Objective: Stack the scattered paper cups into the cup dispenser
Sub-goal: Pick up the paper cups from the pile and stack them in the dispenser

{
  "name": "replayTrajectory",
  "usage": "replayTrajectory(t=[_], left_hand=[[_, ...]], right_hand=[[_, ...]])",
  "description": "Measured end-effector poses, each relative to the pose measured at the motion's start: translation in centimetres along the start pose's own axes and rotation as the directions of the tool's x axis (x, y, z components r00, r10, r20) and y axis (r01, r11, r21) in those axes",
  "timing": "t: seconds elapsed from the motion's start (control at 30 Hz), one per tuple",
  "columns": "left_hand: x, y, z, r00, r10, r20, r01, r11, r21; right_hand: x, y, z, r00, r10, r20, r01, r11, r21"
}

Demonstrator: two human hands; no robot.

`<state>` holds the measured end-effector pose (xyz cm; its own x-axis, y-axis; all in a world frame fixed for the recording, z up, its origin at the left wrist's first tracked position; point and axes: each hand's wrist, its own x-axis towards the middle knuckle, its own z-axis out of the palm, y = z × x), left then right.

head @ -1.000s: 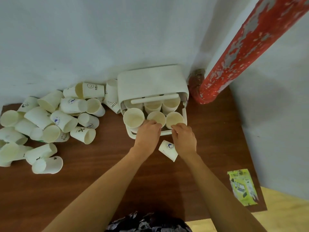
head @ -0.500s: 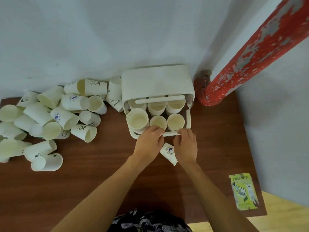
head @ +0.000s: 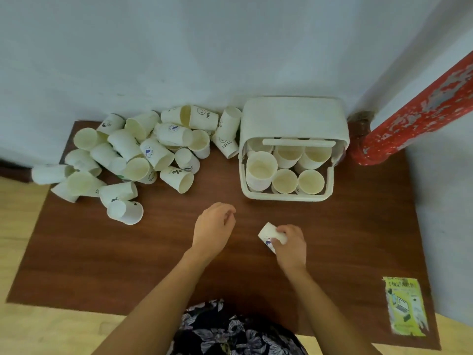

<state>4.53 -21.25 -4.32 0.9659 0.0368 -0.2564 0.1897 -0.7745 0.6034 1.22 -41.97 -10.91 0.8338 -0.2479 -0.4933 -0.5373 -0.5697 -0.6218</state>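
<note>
Gripping one paper cup (head: 268, 235) in the right hand (head: 291, 245), left hand (head: 213, 228) loosely curled, empty.
Cup dispenser (head: 294, 119) at the table's (head: 102, 265) back edge shows five cup stacks; scattered cups (head: 143, 155) crowd the back-left corner.

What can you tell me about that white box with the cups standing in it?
The cup dispenser is a cream-white container, plastic by the look, with rounded corners. It sits on the brown table at the back, near the wall, beside a red pipe. Its front part is open, with a bar across and a low rim. Paper cups stand upright inside, mouths up, in two rows; the front left one stands taller. Neither hand touches it.
</note>
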Motion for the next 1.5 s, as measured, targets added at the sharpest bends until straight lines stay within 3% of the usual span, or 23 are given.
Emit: replayTrajectory(t=[0.2, 0.3, 0.53, 0.6, 0.7, 0.8, 0.87, 1.0, 1.27, 1.4, 1.5], left_hand=[[-2.2, -7.2, -3.6, 0.978, -0.205, -0.046, 0.206, 0.978, 0.033], [-2.6, -10.8, -6.0, 0.961, -0.251, -0.12, 0.258, 0.965, 0.045], [-0.9, -18.3, -12.5, 0.935, -0.233, -0.267, 0.277, 0.951, 0.138], [0.0, -20.7, -13.6, 0.943, -0.261, -0.208, 0.304, 0.928, 0.215], [0.8, -23.4, -14.2, 0.955, -0.297, -0.015, 0.292, 0.926, 0.238], [0.5, -24.9, -13.8, 0.972, -0.211, 0.104, 0.184, 0.958, 0.22], [-0.1, -25.1, -13.6, 0.981, -0.163, 0.104, 0.148, 0.979, 0.141], [-0.9, -25.0, -13.4, 0.962, -0.264, 0.076, 0.273, 0.947, -0.168], [-1.3, -28.0, -13.4, 0.909, -0.092, 0.406, 0.027, 0.986, 0.163], [-0.4, -27.8, -13.4, 0.907, -0.035, 0.419, -0.036, 0.986, 0.162], [0.2, -27.1, -13.4, 0.955, 0.04, 0.293, -0.065, 0.995, 0.077]], right_hand=[[-2.7, -4.1, 2.8, 0.957, -0.245, 0.158, 0.274, 0.941, -0.198], [-4.3, -6.1, 4.9, 0.918, -0.36, 0.166, 0.394, 0.873, -0.287], [-8.4, -11.0, 9.7, 0.903, -0.428, 0.047, 0.423, 0.863, -0.276], [-9.1, -12.1, 11.0, 0.892, -0.444, 0.089, 0.449, 0.841, -0.301], [-9.5, -13.4, 12.8, 0.872, -0.444, 0.206, 0.489, 0.801, -0.345], [-9.7, -14.7, 14.7, 0.877, -0.4, 0.266, 0.476, 0.799, -0.368], [-9.8, -15.5, 16.0, 0.879, -0.375, 0.294, 0.468, 0.797, -0.382], [-10.0, -16.6, 18.1, 0.891, -0.344, 0.296, 0.446, 0.785, -0.43], [-10.5, -18.7, 20.6, 0.895, -0.294, 0.335, 0.432, 0.758, -0.489], [-10.7, -19.2, 21.3, 0.899, -0.324, 0.295, 0.435, 0.741, -0.511], [-10.8, -19.4, 21.4, 0.92, -0.323, 0.22, 0.391, 0.764, -0.513]])
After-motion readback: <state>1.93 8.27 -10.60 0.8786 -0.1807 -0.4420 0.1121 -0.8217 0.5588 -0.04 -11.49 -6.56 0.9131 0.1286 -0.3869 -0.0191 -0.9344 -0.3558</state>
